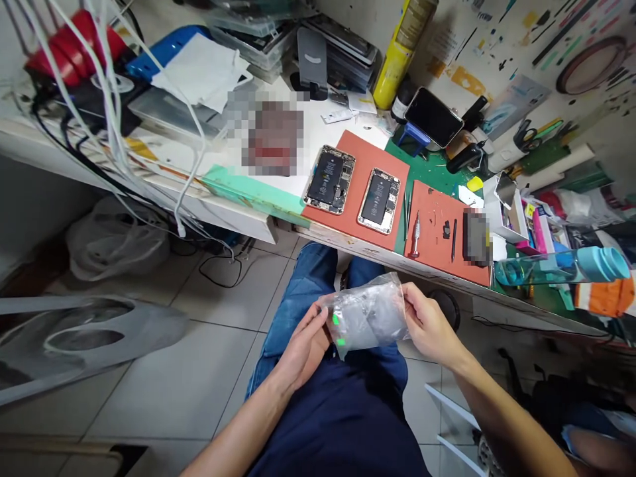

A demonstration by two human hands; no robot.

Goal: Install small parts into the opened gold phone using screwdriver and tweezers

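In the head view, the left hand (pixel 309 339) and right hand (pixel 431 326) are apart, each pinching one end of a clear plastic bag (pixel 370 311) between thumb and fingers. The bag is over the person's lap, on the near side of the larger orange mat (pixel 354 182) and off the surface (pixel 238 222). Two bright green patches show at its left end; what else is inside cannot be made out.

On the larger orange mat lie two opened phones, the left phone (pixel 330 180) near its left edge and the right phone (pixel 380 202) toward its right edge, both with black batteries exposed. Just right of the larger orange mat is a smaller orange mat (pixel 432 257) carrying a silver screwdriver (pixel 416 233), a slim black tool (pixel 454 240), small dark parts (pixel 446 230) and a blurred-out object (pixel 477 237). Beyond the far right corner of the larger orange mat, a dark-screened phone (pixel 434 117) leans on a blue stand (pixel 413 138); farther behind is a yellow can (pixel 397 66). Well to the right of the larger orange mat is a blue-capped bottle (pixel 561 265).
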